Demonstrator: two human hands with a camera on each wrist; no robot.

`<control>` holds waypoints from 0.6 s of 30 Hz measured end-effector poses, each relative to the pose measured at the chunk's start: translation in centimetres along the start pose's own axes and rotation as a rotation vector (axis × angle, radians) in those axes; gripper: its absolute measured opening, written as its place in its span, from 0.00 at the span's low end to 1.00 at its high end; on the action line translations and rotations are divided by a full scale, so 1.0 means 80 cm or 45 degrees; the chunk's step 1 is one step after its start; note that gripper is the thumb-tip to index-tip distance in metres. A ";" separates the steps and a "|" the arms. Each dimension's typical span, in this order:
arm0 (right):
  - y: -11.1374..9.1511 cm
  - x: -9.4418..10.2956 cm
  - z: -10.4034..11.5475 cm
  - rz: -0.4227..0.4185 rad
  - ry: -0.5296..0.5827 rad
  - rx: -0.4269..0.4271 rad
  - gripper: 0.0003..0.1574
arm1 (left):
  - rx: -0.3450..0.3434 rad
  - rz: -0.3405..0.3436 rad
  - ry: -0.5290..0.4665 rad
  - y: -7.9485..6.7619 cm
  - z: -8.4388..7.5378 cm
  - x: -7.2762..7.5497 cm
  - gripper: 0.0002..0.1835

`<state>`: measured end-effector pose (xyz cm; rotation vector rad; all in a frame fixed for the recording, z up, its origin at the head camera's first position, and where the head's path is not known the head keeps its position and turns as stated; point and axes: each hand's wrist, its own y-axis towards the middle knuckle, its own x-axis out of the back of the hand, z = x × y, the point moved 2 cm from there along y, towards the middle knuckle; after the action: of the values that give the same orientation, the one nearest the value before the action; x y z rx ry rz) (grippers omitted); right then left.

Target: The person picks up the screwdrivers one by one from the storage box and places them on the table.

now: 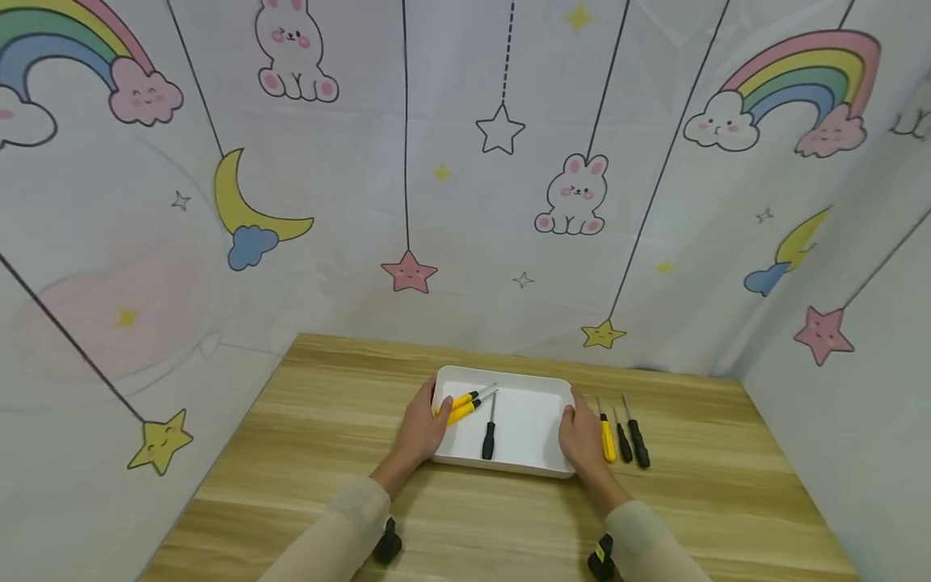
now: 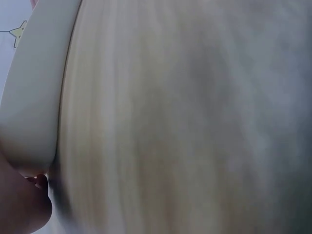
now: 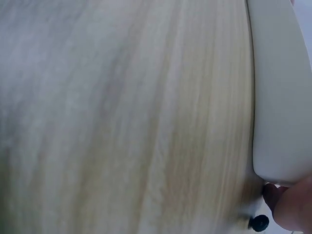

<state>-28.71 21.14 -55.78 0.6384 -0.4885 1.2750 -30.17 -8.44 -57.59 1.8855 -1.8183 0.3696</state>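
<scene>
A white rectangular tray (image 1: 531, 420) lies on the wooden table, gripped at its two short ends. My left hand (image 1: 423, 424) holds the left end, thumb over the rim and fingers along the outside. My right hand (image 1: 579, 436) holds the right end the same way. Inside the tray, two yellow-handled screwdrivers (image 1: 462, 412) lie slanted by the left thumb, and a black-handled screwdriver (image 1: 489, 440) points away near the middle. Both wrist views show the tray's outer wall (image 2: 36, 92) close to the tabletop, with part of each hand at its corner.
Right of the tray, a yellow-handled screwdriver (image 1: 608, 440) and two black-handled screwdrivers (image 1: 638, 444) lie side by side on the wooden table (image 1: 334, 404). A white curtain (image 1: 465, 202) printed with rabbits, stars and rainbows hangs behind the table and at its sides.
</scene>
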 end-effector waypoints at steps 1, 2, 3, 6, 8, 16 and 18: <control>0.000 0.001 0.000 -0.010 -0.001 0.000 0.31 | -0.003 0.005 0.028 0.000 -0.002 0.000 0.35; 0.000 0.002 0.000 -0.021 -0.009 0.006 0.31 | -0.007 0.008 0.048 0.000 -0.004 0.000 0.35; 0.000 0.002 -0.001 -0.027 -0.012 0.010 0.31 | -0.013 0.013 0.068 0.000 -0.005 0.001 0.35; 0.000 0.002 -0.001 -0.015 -0.031 0.013 0.31 | -0.021 0.021 0.125 -0.001 -0.009 0.001 0.36; -0.001 0.001 -0.002 0.003 -0.041 0.008 0.32 | -0.043 0.018 0.154 -0.001 -0.011 0.002 0.36; -0.001 0.001 0.001 0.017 -0.074 -0.003 0.33 | -0.223 0.043 0.310 0.001 -0.014 -0.001 0.39; -0.001 0.000 0.002 0.023 -0.077 -0.002 0.34 | -0.250 0.029 0.332 0.001 -0.016 0.001 0.39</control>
<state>-28.60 21.03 -55.65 0.6737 -0.5464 1.2752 -30.06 -7.86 -56.42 1.6040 -1.6400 0.4078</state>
